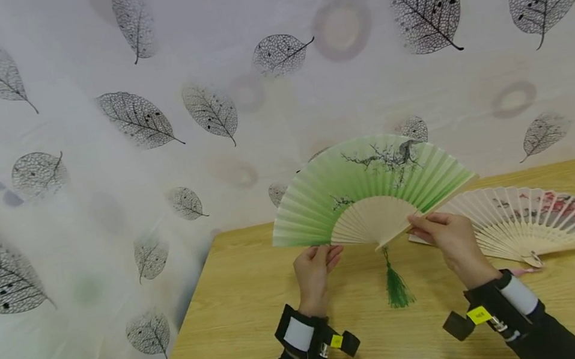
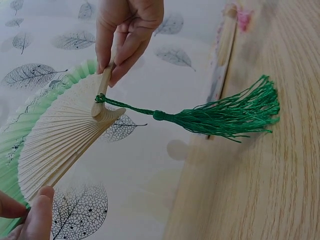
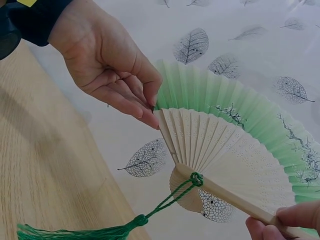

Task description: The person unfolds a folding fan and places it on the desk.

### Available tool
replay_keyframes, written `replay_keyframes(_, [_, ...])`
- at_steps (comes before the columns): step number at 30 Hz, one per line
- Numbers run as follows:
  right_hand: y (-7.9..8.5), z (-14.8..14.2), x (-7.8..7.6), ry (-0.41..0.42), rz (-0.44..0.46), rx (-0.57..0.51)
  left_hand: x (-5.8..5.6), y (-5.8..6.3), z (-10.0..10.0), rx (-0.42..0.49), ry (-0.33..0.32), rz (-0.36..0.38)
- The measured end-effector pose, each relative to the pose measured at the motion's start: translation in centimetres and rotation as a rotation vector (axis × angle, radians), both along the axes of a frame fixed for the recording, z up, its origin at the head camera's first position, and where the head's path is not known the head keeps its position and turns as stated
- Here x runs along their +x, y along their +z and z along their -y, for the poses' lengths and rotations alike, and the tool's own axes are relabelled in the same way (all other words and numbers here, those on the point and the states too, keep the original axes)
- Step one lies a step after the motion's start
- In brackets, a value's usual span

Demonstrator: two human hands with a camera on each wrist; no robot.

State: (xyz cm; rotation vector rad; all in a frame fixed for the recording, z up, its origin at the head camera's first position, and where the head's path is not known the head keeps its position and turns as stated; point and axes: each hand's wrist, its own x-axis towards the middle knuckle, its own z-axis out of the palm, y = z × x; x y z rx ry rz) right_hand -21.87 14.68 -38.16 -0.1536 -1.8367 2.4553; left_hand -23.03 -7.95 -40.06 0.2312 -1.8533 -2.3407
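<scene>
Spread wide in the head view is a green folding fan point(image 1: 317, 200) with pale wooden ribs and a dark blossom-branch print, held up above the table. My left hand point(image 1: 313, 276) pinches its left edge between thumb and fingers. On the opposite side, the right hand point(image 1: 451, 243) grips the right outer rib. From the pivot hangs a green tassel point(image 1: 398, 287), also plain in the left wrist view. Behind my right hand, a white folding fan point(image 1: 533, 220) with red flowers lies open on the table, partly hidden by that hand and the green fan.
The wooden table point(image 1: 230, 320) runs up to a pale wall covering point(image 1: 81, 231) printed with skeleton leaves. A bit of pink tassel point(image 1: 525, 270) shows by the white fan's pivot. Both wrists wear black straps with small cameras.
</scene>
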Motion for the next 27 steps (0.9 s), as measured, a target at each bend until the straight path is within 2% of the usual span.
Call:
replay_keyframes(8, [-0.2,0.5,-0.2,-0.040,0.019,0.074,0.0,0.0,0.2,0.006,0.012,-0.005])
replay_keyframes(11, [-1.1,0.4,-0.7,-0.048,-0.013,0.046,0.0,0.0,0.2,0.012,0.018,0.001])
replay_keyframes(15, [-1.4,0.4,-0.9,-0.057,-0.025,0.039,-0.1,0.0,0.1,0.004,0.026,-0.015])
replay_keyframes(22, [-1.0,0.3,-0.5,-0.017,-0.017,-0.054,-0.1,0.0,0.1,0.028,0.036,-0.006])
replay_keyframes(27, [-0.3,0.3,-0.1,0.002,0.022,-0.094,-0.2,-0.1,0.1,0.037,0.035,-0.010])
